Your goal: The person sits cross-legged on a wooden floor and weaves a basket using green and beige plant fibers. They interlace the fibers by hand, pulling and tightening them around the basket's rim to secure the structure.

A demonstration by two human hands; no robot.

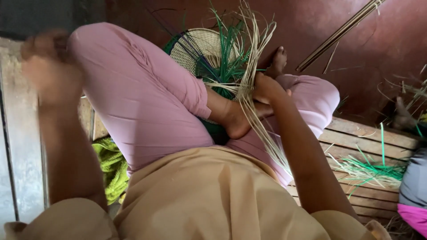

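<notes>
Right hand (266, 87) grips pale straw strands (249, 66) at half-woven basket (202, 51); left hand (46, 60) raised, blurred.

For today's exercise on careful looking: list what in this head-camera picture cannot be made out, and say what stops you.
1. Left hand: motion-blurred; fingers and grip unreadable.
2. Right hand: seen from behind at the straw strands; fingers hidden, so grip unclear.
3. Woven basket: lower part covered by the pink trouser leg and foot.
4. Green cloth: mostly under the leg.
5. Person at right: cut off by the frame edge.
</notes>
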